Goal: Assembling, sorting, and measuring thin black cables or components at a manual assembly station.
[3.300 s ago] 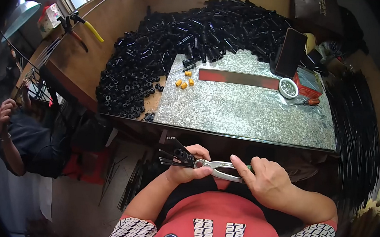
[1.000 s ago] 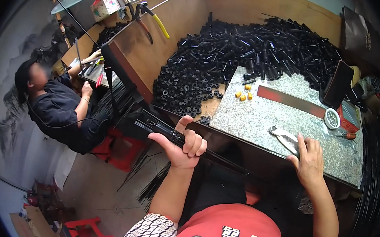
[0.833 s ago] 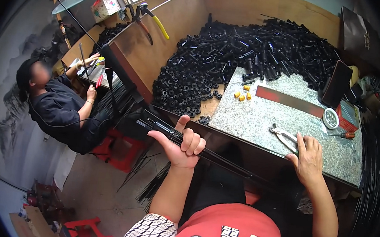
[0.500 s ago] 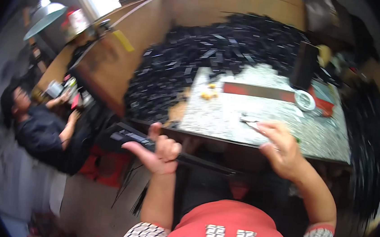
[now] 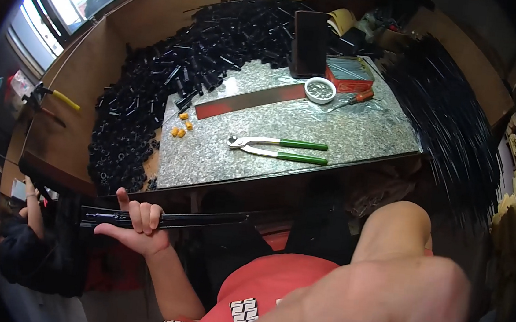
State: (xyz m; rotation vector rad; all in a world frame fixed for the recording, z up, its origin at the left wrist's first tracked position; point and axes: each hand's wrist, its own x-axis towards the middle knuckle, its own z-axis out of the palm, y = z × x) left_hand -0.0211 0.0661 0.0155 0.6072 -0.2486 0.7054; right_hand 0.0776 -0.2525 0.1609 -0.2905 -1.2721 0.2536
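Observation:
My left hand (image 5: pixel 140 227) is closed around a bundle of long thin black rods (image 5: pixel 197 220), which looks like a folded umbrella frame. The bundle lies roughly level before the table edge, my index finger raised off it and my thumb stretched along its near side. Large at the lower right, close to the camera, is my right hand (image 5: pixel 381 294); its bent knuckles show, but its fingertips and anything in them are hidden. On the speckled tabletop (image 5: pixel 209 163) lie pincers (image 5: pixel 256 150) with green handles, jaws to the left, touched by neither hand.
Small black tubular parts (image 5: pixel 168 67) heap along the left and back. A flat metal bar (image 5: pixel 251 101), white dish (image 5: pixel 320 91), orange-handled screwdriver (image 5: pixel 360 97), red box of thin rods (image 5: pixel 348 76) and dark upright stand (image 5: pixel 310 46) occupy the tabletop. Long black rods (image 5: pixel 452 116) pile at right.
My right hand has let go of the pincers and come back toward the camera at the lower right. My left hand still grips the bundle. The view has shifted.

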